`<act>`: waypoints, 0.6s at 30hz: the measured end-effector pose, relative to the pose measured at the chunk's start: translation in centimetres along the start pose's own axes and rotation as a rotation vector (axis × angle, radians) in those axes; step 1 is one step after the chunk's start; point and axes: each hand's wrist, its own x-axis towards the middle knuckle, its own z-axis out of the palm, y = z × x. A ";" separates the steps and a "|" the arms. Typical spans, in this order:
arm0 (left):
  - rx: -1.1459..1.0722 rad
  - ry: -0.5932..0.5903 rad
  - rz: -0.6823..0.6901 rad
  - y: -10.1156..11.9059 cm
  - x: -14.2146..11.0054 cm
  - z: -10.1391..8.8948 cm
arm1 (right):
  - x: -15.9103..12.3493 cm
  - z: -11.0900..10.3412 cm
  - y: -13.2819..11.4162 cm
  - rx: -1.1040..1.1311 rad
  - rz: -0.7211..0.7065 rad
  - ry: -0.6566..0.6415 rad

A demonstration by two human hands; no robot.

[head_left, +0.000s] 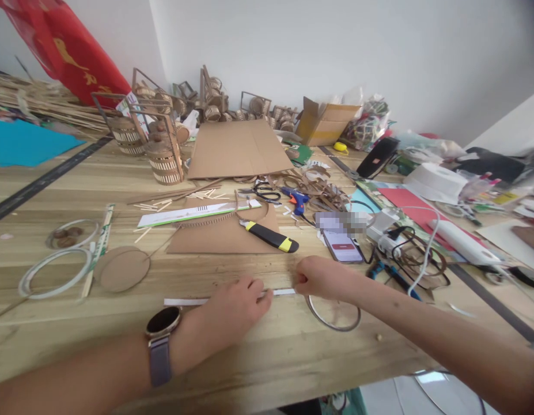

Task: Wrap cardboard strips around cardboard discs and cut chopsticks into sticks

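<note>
We are resting our left hand [238, 308] over a white strip [186, 302], ideally keeping it flat, our right hand [321, 278] curling at its end, whether either is pinching we cannot tell.

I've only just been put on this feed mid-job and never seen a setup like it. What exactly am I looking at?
There's no machine here. This single picture comes from a camera worn on a person's head, looking forward and down at their bare hands. The left hand lies over a white strip on the wooden table; the right hand is curled where the strip runs out of sight, beside a thin ring. Exactly what the fingers pinch is hidden. Beyond lie a knife, a phone, a glue gun and cardboard.
</note>
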 end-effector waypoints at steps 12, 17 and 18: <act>-0.054 0.053 0.035 1.1 2.8 0.2 | 0.0 0.3 0.1 0.013 -0.012 0.017; -0.056 0.078 -0.004 1.1 2.3 0.1 | -0.1 0.7 0.5 0.040 -0.013 0.053; -0.050 0.075 -0.024 1.0 2.0 0.0 | 0.0 0.8 0.6 0.045 -0.014 0.059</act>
